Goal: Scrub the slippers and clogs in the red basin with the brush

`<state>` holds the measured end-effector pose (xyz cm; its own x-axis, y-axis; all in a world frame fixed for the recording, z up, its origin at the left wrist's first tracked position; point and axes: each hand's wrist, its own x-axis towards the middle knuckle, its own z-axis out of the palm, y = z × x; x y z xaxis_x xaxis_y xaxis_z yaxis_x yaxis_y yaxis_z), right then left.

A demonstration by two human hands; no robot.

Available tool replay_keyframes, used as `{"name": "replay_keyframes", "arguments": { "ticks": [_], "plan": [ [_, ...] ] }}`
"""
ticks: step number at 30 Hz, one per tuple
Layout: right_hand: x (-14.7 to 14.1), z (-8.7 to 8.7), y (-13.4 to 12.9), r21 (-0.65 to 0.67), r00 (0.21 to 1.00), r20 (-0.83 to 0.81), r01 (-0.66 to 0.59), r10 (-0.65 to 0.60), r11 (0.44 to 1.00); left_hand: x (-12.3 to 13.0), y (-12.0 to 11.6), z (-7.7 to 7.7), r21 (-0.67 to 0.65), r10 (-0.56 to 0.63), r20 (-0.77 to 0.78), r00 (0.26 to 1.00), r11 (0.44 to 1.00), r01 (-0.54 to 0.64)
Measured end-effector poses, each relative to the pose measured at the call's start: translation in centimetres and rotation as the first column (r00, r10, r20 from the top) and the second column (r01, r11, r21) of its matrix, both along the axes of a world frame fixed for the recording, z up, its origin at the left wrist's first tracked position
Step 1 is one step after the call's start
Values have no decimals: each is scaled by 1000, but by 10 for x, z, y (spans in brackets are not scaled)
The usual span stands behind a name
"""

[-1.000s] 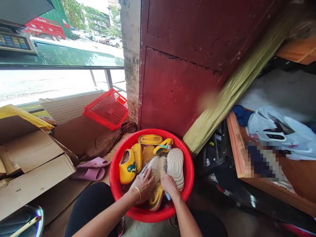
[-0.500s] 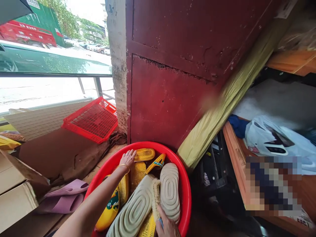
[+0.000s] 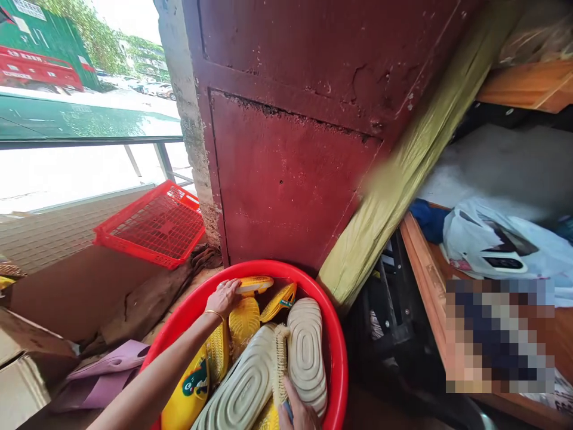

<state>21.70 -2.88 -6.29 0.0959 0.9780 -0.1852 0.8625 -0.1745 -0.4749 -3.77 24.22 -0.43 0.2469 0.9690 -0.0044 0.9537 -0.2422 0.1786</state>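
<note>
1. The red basin (image 3: pixel 338 358) carries a crowd of footwear in water, and the work looks to be in mid-course, judging by the brush in use among pieces that lie wet together.
2. At the far edge, the left hand (image 3: pixel 222 298) has its fingers bent close together on the left end of a yellow slipper (image 3: pixel 256 285), seemingly pinching it; the slipper is tilted, showing a pale side.
3. Toward the near right, the right hand (image 3: pixel 299 412) is wrapped around the handle of a scrubbing brush (image 3: pixel 280 361), bristles over the gap between two pale slippers, a left one (image 3: pixel 244 391) and a right one (image 3: pixel 308 352), both sole up.
4. By the left edge sits a yellow clog (image 3: pixel 185 397) with a green cartoon figure, beside a yellow sole (image 3: pixel 219 352). Nearer the middle lies another yellow piece (image 3: pixel 244 319); a strapped yellow slipper (image 3: pixel 278 303) leans near the far right edge.
5. Nothing marks any pair as finished: no rinsed pile shows. Rinsing and taking out seem to be left. The purple slippers (image 3: pixel 105 376) lie outside, past the left edge.
6. The basin's near edge is cut off, as are parts of the right hand, clog and left pale slipper. The left thumb is hidden, the brush handle mostly covered, and how clean the soles are cannot be told.
</note>
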Motion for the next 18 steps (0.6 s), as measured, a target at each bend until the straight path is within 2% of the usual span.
{"name": "replay_keyframes", "arguments": {
  "ticks": [3, 7, 13, 16, 18],
  "plan": [
    [0, -1, -1, 109, 994, -108, 22, -10, 994, -12, -23, 12, 129, -25, 104, 994, 992, 11],
    [2, 8, -5, 292, 960, -280, 86, -1, 953, -20, -80, 15, 347, -96, 218, 971, 938, 15],
    [6, 27, -10, 395, 918, -393, 219, -52, 892, -11, -169, 14, 581, -188, 130, 973, 810, 79],
    [4, 32, -12, 443, 911, -408, 258, -63, 859, 1, -200, 13, 636, -274, 46, 961, 749, 183],
    [2, 35, -16, 465, 918, -394, 241, -45, 852, 11, -214, 11, 637, -329, 24, 944, 733, 239]
  ]
}}
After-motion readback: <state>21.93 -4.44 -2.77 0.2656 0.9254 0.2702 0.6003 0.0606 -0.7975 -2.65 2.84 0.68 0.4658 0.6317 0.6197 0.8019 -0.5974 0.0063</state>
